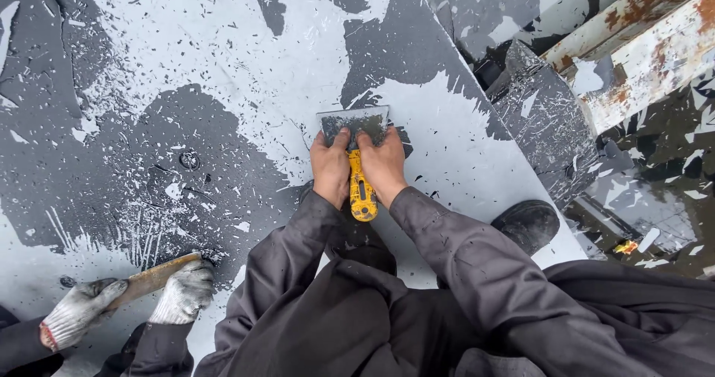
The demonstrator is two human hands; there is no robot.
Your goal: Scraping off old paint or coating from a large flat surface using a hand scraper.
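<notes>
Tool: wide flat steel scraper with yellow handle (357, 157), blade flat on the grey-painted dark metal floor (223, 57).
Left hand (330, 170): closed over blade top.
Right hand (383, 166): likewise, pressing down.
Neighbour: gloved hands (134, 299) holding a wooden-handled scraper (160, 275).
Risk: bare fingers near the blade edge; a slip could cut them.

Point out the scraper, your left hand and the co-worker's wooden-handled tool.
scraper (363, 195): head view, on its yellow handle between the wrists.
left hand (330, 166): head view, back of the hand.
wooden-handled tool (158, 275): head view, mid-handle, between the gloved hands.
</notes>
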